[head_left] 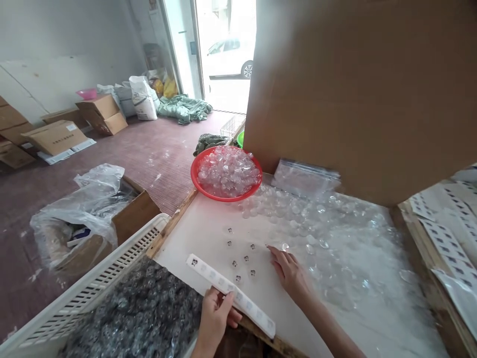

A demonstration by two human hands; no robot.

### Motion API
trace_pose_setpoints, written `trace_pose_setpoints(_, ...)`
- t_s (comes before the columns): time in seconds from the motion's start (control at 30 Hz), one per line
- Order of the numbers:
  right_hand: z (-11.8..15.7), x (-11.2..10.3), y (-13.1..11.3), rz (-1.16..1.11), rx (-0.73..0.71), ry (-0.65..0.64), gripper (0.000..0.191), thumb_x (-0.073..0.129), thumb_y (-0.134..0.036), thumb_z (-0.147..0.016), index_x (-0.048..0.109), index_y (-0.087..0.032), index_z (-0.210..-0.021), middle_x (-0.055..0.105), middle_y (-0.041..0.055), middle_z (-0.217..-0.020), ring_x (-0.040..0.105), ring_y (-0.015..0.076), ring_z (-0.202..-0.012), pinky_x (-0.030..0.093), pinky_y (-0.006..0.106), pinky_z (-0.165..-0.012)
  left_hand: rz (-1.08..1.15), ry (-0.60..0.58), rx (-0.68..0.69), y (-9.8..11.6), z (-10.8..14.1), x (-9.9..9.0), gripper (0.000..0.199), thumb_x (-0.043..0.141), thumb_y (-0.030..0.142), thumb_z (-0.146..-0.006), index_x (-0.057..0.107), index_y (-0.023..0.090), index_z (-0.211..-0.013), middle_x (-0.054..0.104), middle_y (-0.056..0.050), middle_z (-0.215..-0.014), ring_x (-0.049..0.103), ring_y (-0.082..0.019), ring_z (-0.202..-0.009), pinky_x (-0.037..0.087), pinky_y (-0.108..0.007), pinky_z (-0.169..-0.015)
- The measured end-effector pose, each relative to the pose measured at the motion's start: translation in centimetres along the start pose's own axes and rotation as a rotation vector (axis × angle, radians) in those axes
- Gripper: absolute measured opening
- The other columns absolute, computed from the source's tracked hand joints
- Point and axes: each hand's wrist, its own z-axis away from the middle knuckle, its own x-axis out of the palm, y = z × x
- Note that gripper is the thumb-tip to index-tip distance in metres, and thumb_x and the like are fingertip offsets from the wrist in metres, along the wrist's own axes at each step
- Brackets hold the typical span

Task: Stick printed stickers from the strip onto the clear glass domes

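My left hand (219,311) grips a long white sticker strip (238,298) near its middle, thumb on top. One dark printed sticker (194,262) shows at the strip's far end; pale spots run along the rest. My right hand (288,271) is over the white tabletop, thumb and forefinger pinched together at a tiny thing too small to make out. Several small dark printed pieces (246,258) lie scattered on the table between the hands. Clear plastic domed pieces (309,248) spread to the right of my right hand.
A red basin (194,181) heaped with clear pieces stands at the table's back left corner. Below left, a white slatted basket (112,271) holds many dark printed pieces. A cardboard panel (354,99) rises behind; plastic bags (305,176) lie before it. Sticker sheets (443,238) are at right.
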Motion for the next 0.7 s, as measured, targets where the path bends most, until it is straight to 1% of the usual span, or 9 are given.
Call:
trace_pose_setpoints(0.1, -0.3, 0.0, -0.5, -0.099, 0.039, 0.011, 0.031, 0.039, -0.026, -0.098, 0.055, -0.027, -0.124, 0.072, 0.0073, -0.096, 0.069, 0.0254, -0.09, 0.058, 0.039, -0.074, 0.005, -0.004, 0.012, -0.3, -0.1, 0.0, 0.053, 0.077, 0.061, -0.065, 0.064, 0.014, -0.083, 0.063, 0.0, -0.059, 0.065, -0.016, -0.042, 0.048, -0.02, -0.033)
trace_pose_setpoints(0.2, -0.4, -0.1, -1.5, -0.231, 0.101, -0.042, 0.031, 0.04, -0.026, -0.096, 0.052, -0.027, -0.125, 0.071, 0.0071, -0.095, 0.07, 0.0236, -0.084, 0.058, 0.038, -0.073, -0.023, -0.013, 0.019, -0.1, 0.0, -0.1, 0.049, 0.075, 0.06, -0.068, 0.064, 0.014, -0.083, 0.065, -0.001, -0.058, 0.065, -0.016, -0.043, 0.048, -0.02, -0.034)
trace_pose_setpoints(0.27, -0.4, -0.3, -2.1, -0.293, 0.126, -0.086, 0.034, 0.042, -0.024, -0.093, 0.051, -0.024, -0.125, 0.07, 0.0082, -0.096, 0.07, 0.0224, -0.079, 0.058, 0.038, -0.074, -0.045, -0.028, 0.011, 0.3, 0.3, -0.1, 0.046, 0.074, 0.057, -0.07, 0.063, 0.014, -0.083, 0.065, -0.002, -0.056, 0.066, -0.017, -0.044, 0.05, -0.021, -0.036)
trace_pose_setpoints(0.33, -0.4, -0.5, -2.5, -0.305, 0.151, -0.127, 0.038, 0.043, -0.022, -0.09, 0.051, -0.022, -0.127, 0.068, 0.0107, -0.106, 0.068, 0.0203, -0.076, 0.057, 0.039, -0.076, -0.071, -0.036, 0.005, 0.8, 0.5, -0.1, 0.043, 0.073, 0.053, -0.071, 0.063, 0.013, -0.084, 0.066, -0.002, -0.054, 0.067, -0.018, -0.046, 0.052, -0.021, -0.04)
trace_pose_setpoints(0.37, -0.4, -0.5, -2.6, -0.303, 0.158, -0.143, 0.039, 0.044, -0.023, -0.089, 0.05, -0.021, -0.127, 0.067, 0.0111, -0.107, 0.067, 0.0199, -0.075, 0.056, 0.039, -0.076, -0.084, -0.037, 0.003, 1.1, 0.6, 0.0, 0.042, 0.073, 0.052, -0.072, 0.063, 0.013, -0.084, 0.066, -0.002, -0.053, 0.067, -0.018, -0.046, 0.053, -0.022, -0.04)
trace_pose_setpoints(0.47, -0.5, -1.0, -2.4, -0.276, 0.166, -0.169, 0.04, 0.047, -0.024, -0.09, 0.05, -0.021, -0.129, 0.067, 0.0105, -0.106, 0.065, 0.0228, -0.087, 0.055, 0.042, -0.081, -0.095, -0.049, -0.004, 1.4, 0.6, 0.0, 0.039, 0.071, 0.049, -0.074, 0.063, 0.013, -0.087, 0.067, -0.001, -0.055, 0.069, -0.018, -0.048, 0.055, -0.023, -0.042)
trace_pose_setpoints(0.57, -0.7, -1.9, -2.4, -0.207, 0.143, -0.152, 0.037, 0.049, -0.027, -0.091, 0.053, -0.023, -0.128, 0.067, 0.0101, -0.105, 0.061, 0.0268, -0.101, 0.052, 0.046, -0.088, -0.088, -0.072, -0.006, 1.5, 0.6, -0.1, 0.036, 0.07, 0.046, -0.076, 0.063, 0.013, -0.089, 0.067, -0.001, -0.058, 0.07, -0.019, -0.05, 0.055, -0.023, -0.042)
trace_pose_setpoints(0.63, -0.8, -2.9, -2.4, -0.18, 0.135, -0.103, 0.033, 0.05, -0.029, -0.092, 0.057, -0.023, -0.124, 0.065, 0.0112, -0.11, 0.06, 0.0273, -0.105, 0.052, 0.047, -0.089, -0.098, -0.08, -0.007, 1.4, 0.6, -0.1, 0.034, 0.068, 0.044, -0.077, 0.062, 0.013, -0.089, 0.066, 0.0, -0.057, 0.069, -0.018, -0.049, 0.055, -0.023, -0.041)
trace_pose_setpoints(0.7, -1.1, -3.7, -2.4, -0.202, 0.181, -0.023, 0.028, 0.053, -0.034, -0.092, 0.062, -0.022, -0.115, 0.061, 0.013, -0.115, 0.059, 0.0265, -0.105, 0.054, 0.043, -0.084, -0.093, -0.074, -0.005, 1.3, 0.6, -0.1, 0.033, 0.068, 0.043, -0.077, 0.061, 0.013, -0.089, 0.065, 0.0, -0.058, 0.069, -0.018, -0.048, 0.055, -0.023, -0.04)
